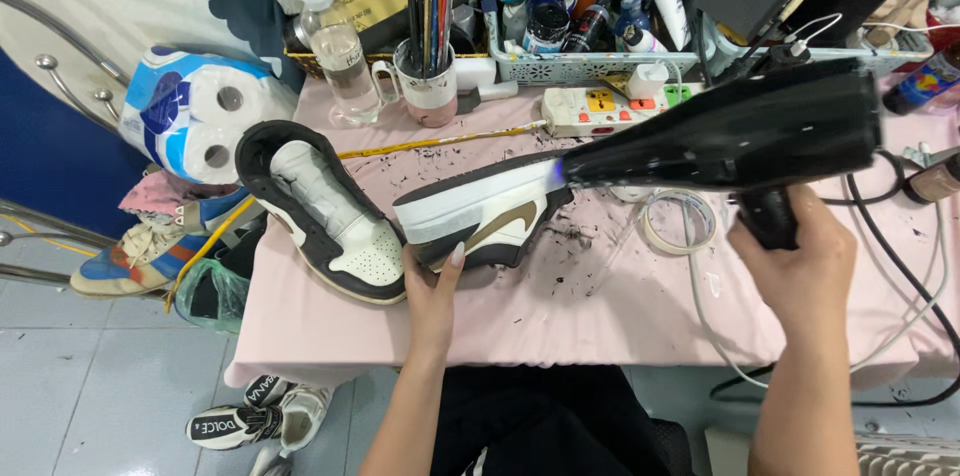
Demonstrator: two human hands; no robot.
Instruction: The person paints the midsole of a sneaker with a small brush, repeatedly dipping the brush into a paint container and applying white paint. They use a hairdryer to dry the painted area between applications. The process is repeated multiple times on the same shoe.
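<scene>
- White sneaker with brown side stripe (480,216): on its side on the pink tablecloth (560,316), near mid-table, white sole edge turned up toward the dryer nozzle.
- Left hand (432,298): fingers extended, thumb and fingertips pressed against the shoe's lower edge, steadying rather than pinching.
- Right hand (795,271): wrapped closed around the handle of a black hair dryer (730,136), nozzle almost touching the heel end of the sole.
- Handling note, as judgement: best with nozzle kept slightly off the rubber and swept along the sole edge, not parked at one spot; steadying fingers best clear of the hot airflow; cord best clear of the shoe.
- Second sneaker, white and dark (325,211): just beside the first, to its left, upright, opening stuffed with white paper.
- Tape roll (678,221): flat on the cloth below the dryer barrel.
- Dark flecks scattered over the cloth around both shoes.
- Power strip (610,108), mug of brushes (430,76), water bottle (335,51): along the far edge.
- Toilet paper pack (195,116): off the table's left end.
</scene>
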